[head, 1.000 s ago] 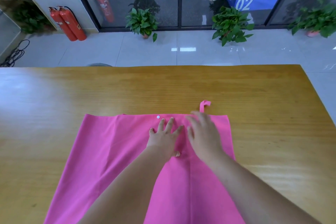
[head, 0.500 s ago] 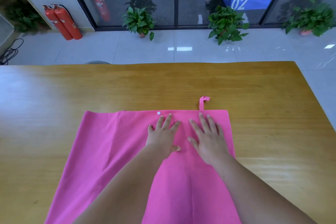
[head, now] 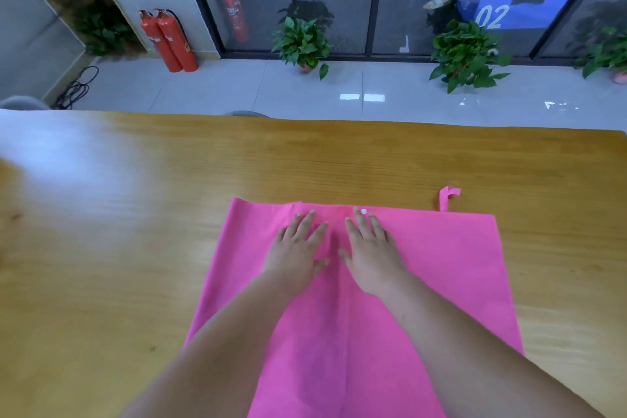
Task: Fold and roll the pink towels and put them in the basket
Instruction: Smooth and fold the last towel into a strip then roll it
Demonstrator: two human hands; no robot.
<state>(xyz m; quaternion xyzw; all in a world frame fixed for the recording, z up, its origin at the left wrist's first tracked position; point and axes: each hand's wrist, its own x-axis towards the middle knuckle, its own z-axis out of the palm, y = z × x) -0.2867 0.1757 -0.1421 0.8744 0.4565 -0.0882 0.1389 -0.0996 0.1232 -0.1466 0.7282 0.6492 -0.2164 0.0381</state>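
Note:
A pink towel [head: 448, 275] lies spread flat on the wooden table [head: 135, 248], reaching down to the bottom of the view. A small pink hanging loop [head: 447, 197] sticks out past its far edge, and a small white dot [head: 363, 211] sits near that edge. My left hand [head: 298, 248] rests palm down on the towel close to the far edge, fingers spread. My right hand [head: 371, 249] lies flat beside it, a small gap between them, its fingertips next to the white dot. Neither hand grips the cloth. No basket is in view.
The table's far edge [head: 339, 120] runs across the middle of the view. Beyond it are a tiled floor, potted plants [head: 303, 42], red fire extinguishers [head: 168, 41] and glass doors. Bare wood lies left and right of the towel.
Both hands have slid left along the towel's far edge, away from the loop, and stay flat on the cloth. The view has also shifted, so the towel sits further right.

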